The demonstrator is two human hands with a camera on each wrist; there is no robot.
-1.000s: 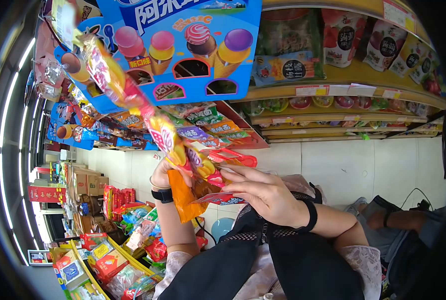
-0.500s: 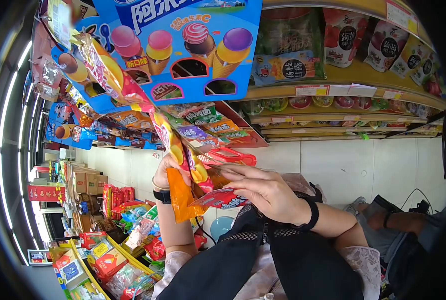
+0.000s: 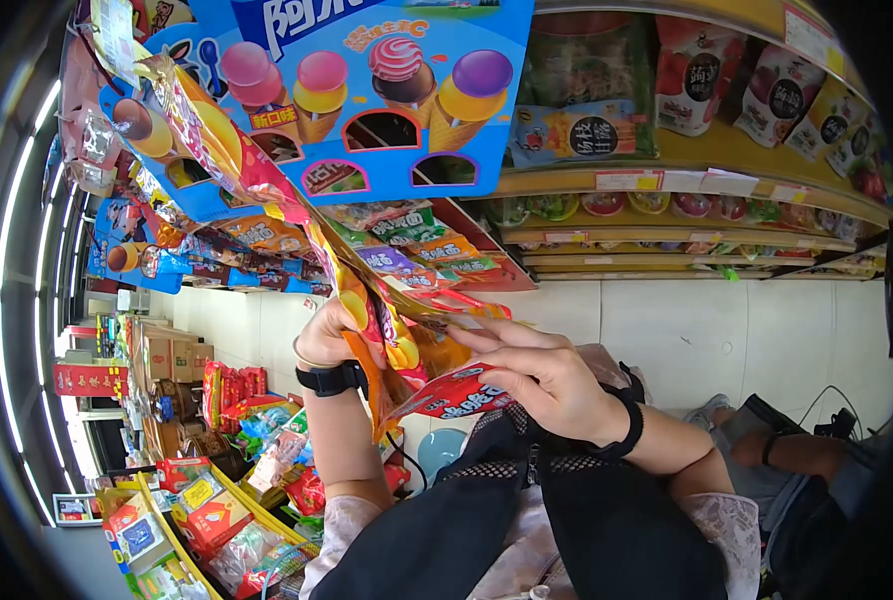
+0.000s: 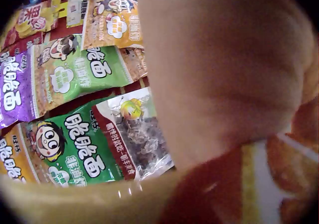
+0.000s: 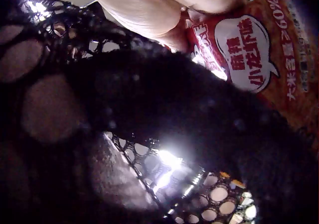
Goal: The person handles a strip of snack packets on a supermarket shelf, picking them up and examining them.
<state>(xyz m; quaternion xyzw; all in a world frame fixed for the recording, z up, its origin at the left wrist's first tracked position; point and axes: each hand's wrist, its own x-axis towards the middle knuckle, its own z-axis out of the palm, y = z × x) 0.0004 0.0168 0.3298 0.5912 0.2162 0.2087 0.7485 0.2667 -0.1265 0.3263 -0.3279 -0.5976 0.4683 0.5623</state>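
Observation:
My left hand (image 3: 328, 332), with a black wristband, grips a bunch of snack packets. A long strip of yellow-and-red packets (image 3: 398, 340) runs from it up to the left across the blue display box. An orange packet (image 3: 366, 375) hangs beside the palm, partly hidden by the others. The right hand (image 3: 556, 385) pinches a red snack packet (image 3: 456, 395) between thumb and fingers, next to the bunch. In the right wrist view, that red packet (image 5: 244, 50) shows white lettering. The left wrist view is half filled by skin, with a blurred red-and-yellow wrapper (image 4: 259, 184) below.
A blue display box (image 3: 396, 120) with ice-cream-cone pictures stands ahead. Below it lie rows of noodle snack bags (image 3: 416, 240), seen closer as a green bag (image 4: 79, 144). Shelves (image 3: 706, 180) of pouches are at the right. Crates (image 3: 256, 520) of goods stand lower left; another person's leg (image 3: 796, 455) is at right.
The strip of packets has turned more edge-on, and the red packet has tilted to show more of its front. The left hand has shifted slightly left.

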